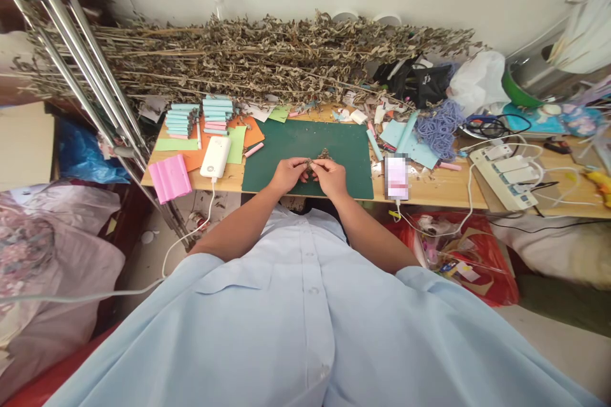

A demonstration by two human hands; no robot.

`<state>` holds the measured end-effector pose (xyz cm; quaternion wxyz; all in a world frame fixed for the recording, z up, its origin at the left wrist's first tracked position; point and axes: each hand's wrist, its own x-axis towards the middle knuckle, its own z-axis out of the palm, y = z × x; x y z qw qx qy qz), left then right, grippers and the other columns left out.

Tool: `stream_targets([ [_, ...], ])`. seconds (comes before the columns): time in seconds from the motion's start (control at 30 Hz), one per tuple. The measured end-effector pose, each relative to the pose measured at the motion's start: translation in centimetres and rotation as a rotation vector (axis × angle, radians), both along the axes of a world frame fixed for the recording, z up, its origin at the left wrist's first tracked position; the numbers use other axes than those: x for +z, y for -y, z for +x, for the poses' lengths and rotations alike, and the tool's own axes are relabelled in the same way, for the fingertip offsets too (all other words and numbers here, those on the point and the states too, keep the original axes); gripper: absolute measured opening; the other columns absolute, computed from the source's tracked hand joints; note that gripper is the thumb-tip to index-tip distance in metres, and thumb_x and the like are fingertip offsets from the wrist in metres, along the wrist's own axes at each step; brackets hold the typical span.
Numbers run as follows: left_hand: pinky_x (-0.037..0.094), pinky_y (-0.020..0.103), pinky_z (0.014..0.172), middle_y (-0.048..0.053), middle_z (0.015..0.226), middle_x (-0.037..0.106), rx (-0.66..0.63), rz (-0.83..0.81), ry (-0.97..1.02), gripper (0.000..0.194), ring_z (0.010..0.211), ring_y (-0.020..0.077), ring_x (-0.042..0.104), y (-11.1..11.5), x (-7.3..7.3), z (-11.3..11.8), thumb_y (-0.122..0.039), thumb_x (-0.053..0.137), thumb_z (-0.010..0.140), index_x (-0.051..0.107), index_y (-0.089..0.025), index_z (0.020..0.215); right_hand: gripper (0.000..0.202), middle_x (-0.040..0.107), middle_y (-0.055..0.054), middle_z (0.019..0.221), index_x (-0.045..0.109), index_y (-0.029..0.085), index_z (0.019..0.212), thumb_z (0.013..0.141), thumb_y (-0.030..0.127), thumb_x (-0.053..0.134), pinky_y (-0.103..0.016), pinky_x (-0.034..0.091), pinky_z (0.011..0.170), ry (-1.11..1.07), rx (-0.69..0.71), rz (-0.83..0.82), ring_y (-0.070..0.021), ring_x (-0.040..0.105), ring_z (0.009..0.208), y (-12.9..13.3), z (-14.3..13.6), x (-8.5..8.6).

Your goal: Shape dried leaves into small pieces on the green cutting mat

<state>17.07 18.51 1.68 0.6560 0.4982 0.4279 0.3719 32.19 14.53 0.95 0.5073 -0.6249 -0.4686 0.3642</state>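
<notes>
My left hand [289, 174] and my right hand [330, 177] meet over the near part of a dark green cutting mat [305, 140]. Both are closed, thumbs and fingertips pinching a small clump of dried leaves [325, 154]. Part of the clump sticks up beyond my right fingertips; the rest is hidden by the fingers. Behind the mat lies a long heap of dried leafy stalks [267, 54]. Left of the mat, blue and pink paper rolls [217, 113] are stacked, and one pink roll [254, 149] rests at the mat's edge.
A white power bank [215, 157] and pink paper [170, 178] lie left. A phone [396, 178] on a cable, purple yarn [439, 129] and a power strip [506, 175] are on the right. Crutches [81, 57] lean at the table's left end. A red bag [477, 261] stands below.
</notes>
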Motion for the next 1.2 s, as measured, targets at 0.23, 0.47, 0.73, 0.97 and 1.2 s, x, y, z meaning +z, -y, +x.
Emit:
stream_targets([
  [0.23, 0.062, 0.027, 0.065, 0.003, 0.074, 0.074, -0.031, -0.061, 0.087, 0.022, 0.062, 0.0128, 0.071, -0.1, -0.6, -0.2, -0.018, 0.067, 0.092, 0.070, -0.007, 0.112, 0.024, 0.079, -0.007, 0.102, 0.080, 0.025, 0.097, 0.097, 0.029, 0.056, -0.039, 0.058, 0.095, 0.480, 0.165, 0.297, -0.0228, 0.073, 0.099, 0.7, 0.2, -0.2],
  [0.47, 0.062, 0.025, 0.063, 0.004, 0.073, 0.074, -0.015, -0.112, 0.110, 0.021, 0.063, 0.0142, 0.073, -0.1, -0.2, -0.2, -0.022, 0.073, 0.091, 0.068, -0.008, 0.104, 0.022, 0.080, -0.006, 0.099, 0.078, 0.024, 0.093, 0.097, 0.036, 0.060, -0.037, 0.060, 0.092, 0.469, 0.086, 0.272, -0.0224, 0.075, 0.093, 1.0, 0.1, -0.1],
  [0.73, 0.056, 0.022, 0.055, 0.000, 0.064, 0.069, -0.047, -0.028, 0.034, 0.010, 0.054, 0.0111, 0.067, 0.2, 0.0, 0.0, -0.020, 0.067, 0.093, 0.064, -0.011, 0.097, 0.024, 0.080, -0.008, 0.105, 0.078, 0.023, 0.102, 0.092, 0.026, 0.057, -0.038, 0.057, 0.099, 0.470, 0.132, 0.227, -0.0232, 0.074, 0.099, 1.3, 0.1, -0.2],
  [0.97, 0.039, 0.018, 0.048, -0.003, 0.061, 0.064, -0.030, 0.065, -0.063, 0.012, 0.048, 0.0071, 0.054, 0.1, -0.9, -0.2, -0.021, 0.062, 0.093, 0.069, -0.013, 0.099, 0.027, 0.076, -0.003, 0.077, 0.078, 0.020, 0.099, 0.084, 0.036, 0.062, -0.035, 0.063, 0.066, 0.057, -0.030, -0.049, -0.0215, 0.073, 0.069, 0.0, 1.5, -0.3],
  [1.2, 0.052, 0.025, 0.075, 0.003, 0.082, 0.072, 0.016, 0.365, -0.386, 0.022, 0.073, 0.0137, 0.064, 0.2, -0.8, -0.2, -0.023, 0.061, 0.095, 0.078, -0.016, 0.107, 0.023, 0.080, -0.005, 0.104, 0.081, 0.024, 0.101, 0.088, 0.027, 0.062, -0.043, 0.059, 0.099, 0.367, 0.071, 0.080, -0.0241, 0.074, 0.100, 0.3, 3.5, -0.5],
])
